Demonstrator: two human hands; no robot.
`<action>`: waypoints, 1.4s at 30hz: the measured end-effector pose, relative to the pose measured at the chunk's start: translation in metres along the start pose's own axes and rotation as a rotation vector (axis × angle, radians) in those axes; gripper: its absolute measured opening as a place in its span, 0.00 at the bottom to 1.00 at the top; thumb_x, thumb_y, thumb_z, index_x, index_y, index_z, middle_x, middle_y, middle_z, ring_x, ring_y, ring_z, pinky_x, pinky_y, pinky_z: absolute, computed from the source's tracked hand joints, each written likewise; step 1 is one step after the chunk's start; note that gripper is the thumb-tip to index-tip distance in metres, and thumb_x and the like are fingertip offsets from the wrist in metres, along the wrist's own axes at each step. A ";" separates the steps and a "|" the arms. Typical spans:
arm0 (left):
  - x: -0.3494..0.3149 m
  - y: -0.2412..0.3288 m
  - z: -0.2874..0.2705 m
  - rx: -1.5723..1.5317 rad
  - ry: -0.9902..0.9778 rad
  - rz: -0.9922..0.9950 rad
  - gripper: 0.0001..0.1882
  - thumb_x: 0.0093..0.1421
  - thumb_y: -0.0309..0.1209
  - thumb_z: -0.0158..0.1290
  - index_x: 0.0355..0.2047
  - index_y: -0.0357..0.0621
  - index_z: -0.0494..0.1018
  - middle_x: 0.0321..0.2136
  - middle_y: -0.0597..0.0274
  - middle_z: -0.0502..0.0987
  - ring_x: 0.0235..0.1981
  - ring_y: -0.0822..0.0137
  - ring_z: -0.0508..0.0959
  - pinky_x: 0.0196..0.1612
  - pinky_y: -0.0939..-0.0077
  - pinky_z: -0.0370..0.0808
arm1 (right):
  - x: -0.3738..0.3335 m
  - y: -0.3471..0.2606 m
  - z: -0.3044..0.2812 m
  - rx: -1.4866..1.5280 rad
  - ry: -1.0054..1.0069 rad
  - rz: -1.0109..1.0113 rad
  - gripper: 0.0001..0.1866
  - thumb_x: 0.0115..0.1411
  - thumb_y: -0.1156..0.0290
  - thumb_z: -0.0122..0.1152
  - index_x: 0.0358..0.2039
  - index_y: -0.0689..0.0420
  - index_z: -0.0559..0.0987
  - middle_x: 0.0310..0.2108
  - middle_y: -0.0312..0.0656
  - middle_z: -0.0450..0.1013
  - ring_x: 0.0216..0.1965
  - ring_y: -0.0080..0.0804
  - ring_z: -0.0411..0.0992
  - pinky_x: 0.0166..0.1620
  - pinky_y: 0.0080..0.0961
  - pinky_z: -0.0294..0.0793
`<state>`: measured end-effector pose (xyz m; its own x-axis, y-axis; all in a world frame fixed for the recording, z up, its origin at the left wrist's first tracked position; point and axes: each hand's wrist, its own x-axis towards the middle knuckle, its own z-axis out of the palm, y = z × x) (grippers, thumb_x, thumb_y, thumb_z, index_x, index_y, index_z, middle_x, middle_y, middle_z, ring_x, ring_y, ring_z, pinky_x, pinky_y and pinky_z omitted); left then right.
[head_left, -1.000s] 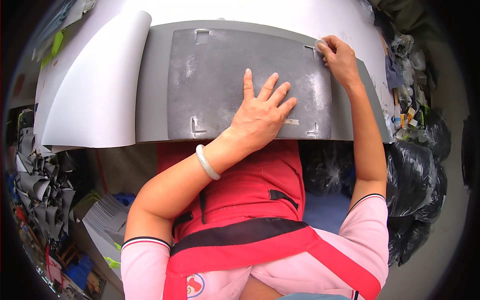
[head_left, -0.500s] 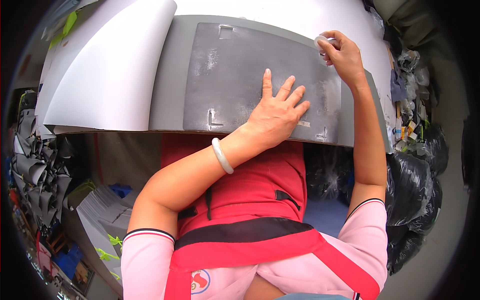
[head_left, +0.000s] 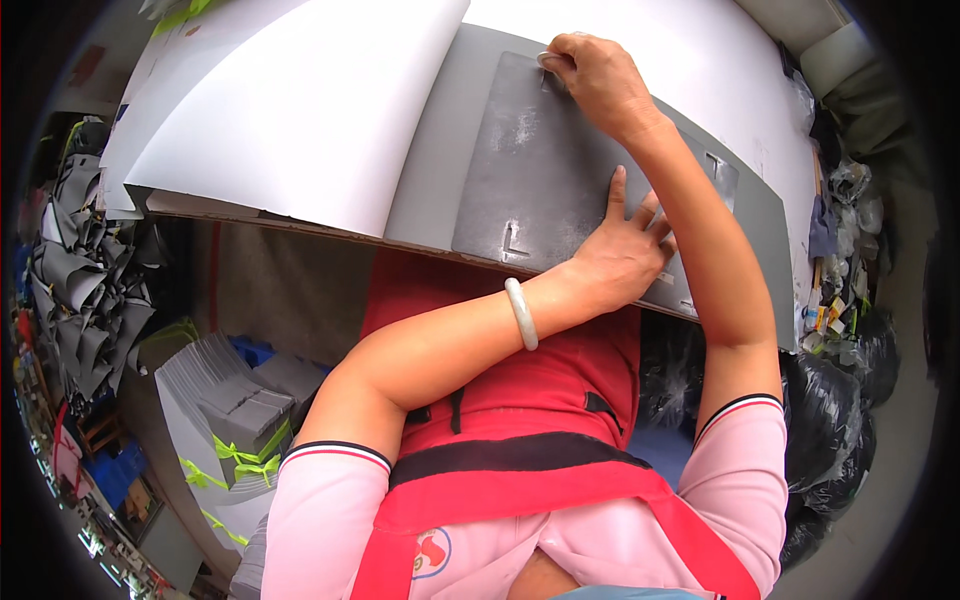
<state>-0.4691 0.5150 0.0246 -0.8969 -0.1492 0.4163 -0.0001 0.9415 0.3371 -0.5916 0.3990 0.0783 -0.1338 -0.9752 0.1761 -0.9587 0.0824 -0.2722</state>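
A dark grey template (head_left: 515,150) with small cut-out slots and whitish smears lies on a larger grey sheet (head_left: 425,190). My left hand (head_left: 628,262) presses on it near the front edge, fingers spread, a pale bangle (head_left: 521,315) round the wrist. Pinched in my right hand (head_left: 605,82) is a small round white disc (head_left: 546,58), mostly covered by the fingers; it looks like tailor's chalk. That hand is at the template's far left corner, beside a slot. My right forearm passes over the template's right part and hides some of it.
A large white sheet (head_left: 290,110) curls back at the left of the table. White material (head_left: 700,60) covers the far side. Bundles of grey pieces tied with green strips (head_left: 245,455) stand below left. Black plastic bags (head_left: 825,410) crowd the lower right.
My right hand has moved left along the template's far edge, from its right corner to the left one, still holding the disc. My left hand stays on the template. The view has shifted.
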 end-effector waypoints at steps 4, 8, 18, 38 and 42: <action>-0.002 -0.001 0.002 -0.008 0.026 -0.010 0.25 0.60 0.34 0.53 0.59 0.45 0.72 0.62 0.53 0.64 0.69 0.44 0.55 0.61 0.12 0.48 | 0.003 -0.007 -0.008 -0.108 -0.083 0.082 0.13 0.66 0.63 0.59 0.42 0.59 0.82 0.34 0.49 0.80 0.38 0.47 0.78 0.46 0.40 0.77; 0.000 0.000 0.004 -0.018 -0.012 -0.001 0.25 0.60 0.33 0.53 0.59 0.45 0.72 0.61 0.51 0.65 0.69 0.43 0.55 0.61 0.12 0.48 | -0.004 -0.004 -0.015 0.320 -0.045 0.336 0.13 0.65 0.66 0.61 0.44 0.61 0.80 0.26 0.41 0.78 0.28 0.29 0.76 0.35 0.28 0.79; -0.001 -0.002 0.004 -0.062 0.034 -0.008 0.22 0.58 0.32 0.54 0.53 0.44 0.77 0.62 0.53 0.64 0.69 0.46 0.53 0.61 0.12 0.47 | 0.003 -0.013 -0.008 0.541 -0.169 0.484 0.09 0.62 0.71 0.58 0.39 0.64 0.77 0.24 0.40 0.77 0.24 0.22 0.75 0.27 0.21 0.78; -0.017 -0.011 0.018 -0.019 0.085 0.018 0.29 0.65 0.51 0.43 0.62 0.52 0.70 0.69 0.50 0.62 0.72 0.46 0.56 0.66 0.19 0.41 | -0.108 -0.110 -0.028 0.422 -0.702 0.195 0.07 0.62 0.72 0.56 0.39 0.60 0.75 0.20 0.41 0.76 0.17 0.26 0.70 0.28 0.27 0.71; -0.019 -0.013 0.017 -0.037 0.044 -0.010 0.29 0.64 0.51 0.45 0.61 0.52 0.71 0.68 0.51 0.62 0.72 0.46 0.56 0.67 0.20 0.42 | -0.132 -0.093 -0.021 0.325 -0.182 0.000 0.13 0.59 0.70 0.68 0.42 0.60 0.79 0.28 0.42 0.79 0.29 0.37 0.77 0.40 0.32 0.75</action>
<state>-0.4599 0.5110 -0.0014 -0.8764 -0.1722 0.4498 0.0085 0.9282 0.3720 -0.4903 0.5240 0.1007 -0.0584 -0.9982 0.0126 -0.8253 0.0412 -0.5632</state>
